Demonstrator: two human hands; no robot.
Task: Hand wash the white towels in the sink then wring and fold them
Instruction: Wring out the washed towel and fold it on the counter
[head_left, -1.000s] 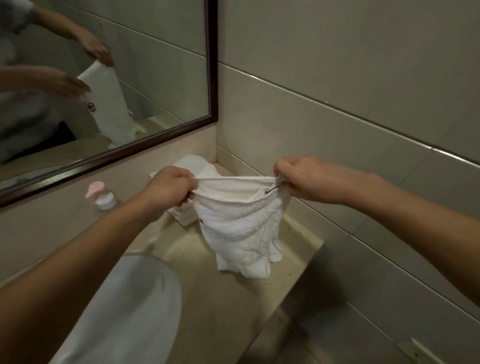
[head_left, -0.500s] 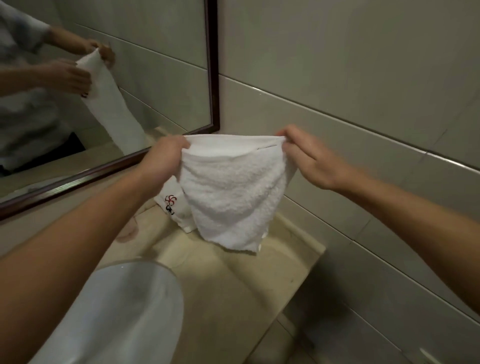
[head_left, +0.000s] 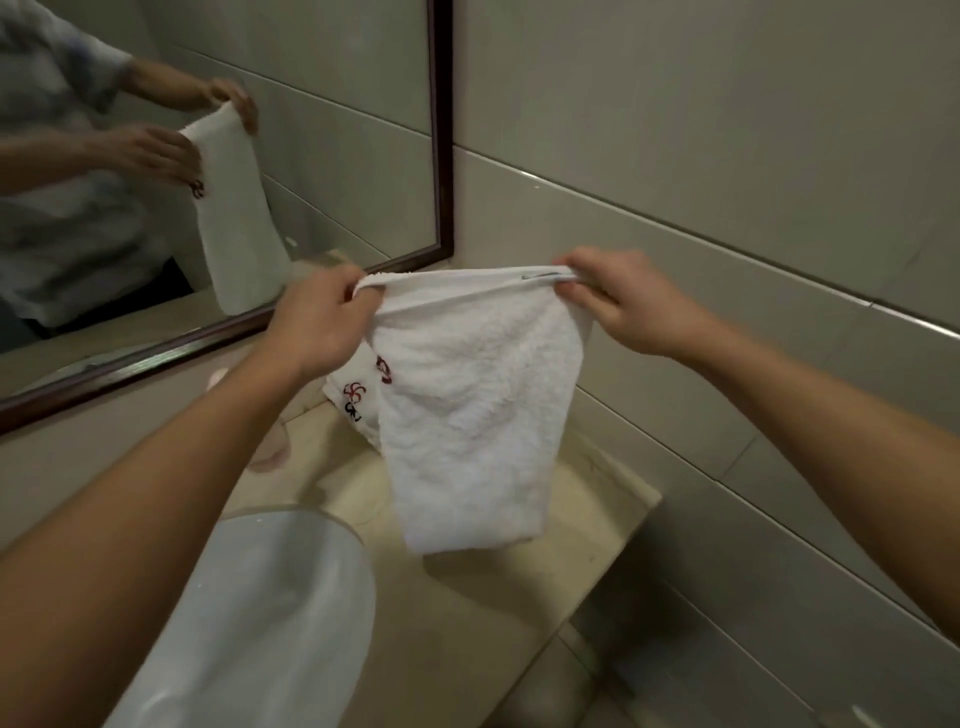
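Nearest the camera, the white basin of the sink (head_left: 260, 623) is set into the desk (head_left: 467, 613) at its near left edge. Above the desk's middle, a white towel (head_left: 467, 415) hangs doubled over, clear of the surface, its lower fold just above the stone. The left hand (head_left: 317, 322) has its grip clamped on the towel's upper left corner; the right hand (head_left: 623, 301) pinches the upper right corner, the hem stretched taut between them. Behind the hanging towel, toward the desk's far edge, a stack of folded towels (head_left: 353, 405) with a red and black emblem rests against the wall. Further left, a pale pink bottle (head_left: 270, 447) stands partly hidden by the left forearm. The framed mirror (head_left: 311, 130) rises behind. Assessment: folding stage appears under way. Risks: layers slipping out of alignment if either pinch loosens, giving an uneven fold; the lower edge dragging over damp stone or into the basin when lowered; the swinging cloth catching the bottle.
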